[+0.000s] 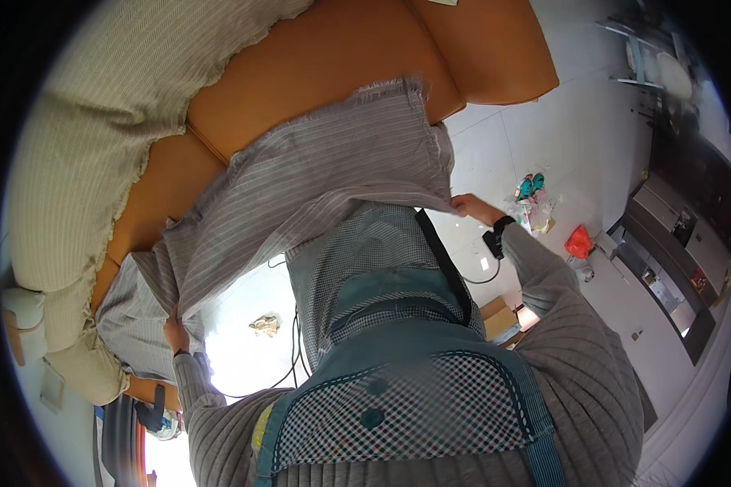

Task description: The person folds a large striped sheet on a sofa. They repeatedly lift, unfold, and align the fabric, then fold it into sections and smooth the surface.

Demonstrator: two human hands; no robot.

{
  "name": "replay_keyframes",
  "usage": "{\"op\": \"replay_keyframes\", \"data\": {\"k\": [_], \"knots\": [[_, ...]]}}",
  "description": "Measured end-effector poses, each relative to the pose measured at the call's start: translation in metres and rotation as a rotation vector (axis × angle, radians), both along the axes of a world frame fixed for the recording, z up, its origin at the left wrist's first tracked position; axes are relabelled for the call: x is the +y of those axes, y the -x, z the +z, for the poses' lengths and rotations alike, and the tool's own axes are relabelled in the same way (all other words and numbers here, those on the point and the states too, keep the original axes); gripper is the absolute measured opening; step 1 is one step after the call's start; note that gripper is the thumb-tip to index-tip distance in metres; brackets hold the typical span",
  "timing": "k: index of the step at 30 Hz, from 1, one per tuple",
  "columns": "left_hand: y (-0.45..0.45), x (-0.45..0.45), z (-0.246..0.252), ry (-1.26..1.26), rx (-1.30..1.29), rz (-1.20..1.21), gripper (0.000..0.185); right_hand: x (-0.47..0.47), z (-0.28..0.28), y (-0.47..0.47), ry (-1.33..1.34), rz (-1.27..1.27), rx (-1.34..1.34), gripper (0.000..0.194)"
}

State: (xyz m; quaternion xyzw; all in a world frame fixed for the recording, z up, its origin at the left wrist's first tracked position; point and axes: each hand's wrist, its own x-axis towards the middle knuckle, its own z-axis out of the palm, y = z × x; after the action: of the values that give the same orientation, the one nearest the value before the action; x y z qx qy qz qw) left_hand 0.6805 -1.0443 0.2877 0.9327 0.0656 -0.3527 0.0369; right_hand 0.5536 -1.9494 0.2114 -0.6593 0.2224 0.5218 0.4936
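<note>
A grey-mauve striped cloth (317, 158) with frayed edges lies over the seat of an orange-brown sofa (335, 55) and spans the space between my hands. My right hand (478, 209) pinches its near right corner. Farther left, my left hand (175, 333) grips the cloth's near edge, where folds gather. Beyond that hand, more of the striped cloth drapes over the sofa's left part. Parts of the fingers on both hands are hidden by fabric. A beige ribbed sofa cover (97, 134) covers the backrest.
Black cables (295, 341) run down beside my apron (396, 341). On the pale floor lie a crumpled beige item (265, 325), a red plastic bag (579, 242) and teal shoes (530, 185) among plastic wrapping. A cabinet unit (670, 268) stands at the right. A cardboard box (498, 318) sits near my right elbow.
</note>
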Motion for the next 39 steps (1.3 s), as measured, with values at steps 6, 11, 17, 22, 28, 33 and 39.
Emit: {"op": "replay_keyframes", "data": {"k": [6,11,17,22,28,33,39], "knots": [[0.009,0.005,-0.005,0.015,-0.034,0.030,0.042,0.089,-0.026,0.022,0.147,-0.702,0.084,0.037],[0.005,0.004,0.001,0.009,-0.070,0.014,0.037,0.097,-0.044,0.006,0.384,-0.556,-0.139,0.018],[-0.008,0.016,0.010,0.032,-0.155,0.083,0.034,-0.022,0.081,-0.037,0.229,-0.604,-0.539,0.027],[-0.008,0.025,0.013,0.073,-0.208,0.102,0.034,-0.099,0.182,-0.026,0.478,-0.787,-0.598,0.021],[-0.021,0.026,0.023,0.172,-0.193,0.148,0.034,-0.101,0.231,-0.019,0.395,-0.202,-0.413,0.021],[-0.036,0.037,0.032,0.195,-0.158,0.136,0.037,-0.102,0.273,-0.043,0.510,0.262,-0.373,0.043],[-0.112,0.052,0.046,0.014,-0.173,0.006,0.041,-0.191,0.306,-0.139,0.830,0.109,-0.735,0.040]]}}
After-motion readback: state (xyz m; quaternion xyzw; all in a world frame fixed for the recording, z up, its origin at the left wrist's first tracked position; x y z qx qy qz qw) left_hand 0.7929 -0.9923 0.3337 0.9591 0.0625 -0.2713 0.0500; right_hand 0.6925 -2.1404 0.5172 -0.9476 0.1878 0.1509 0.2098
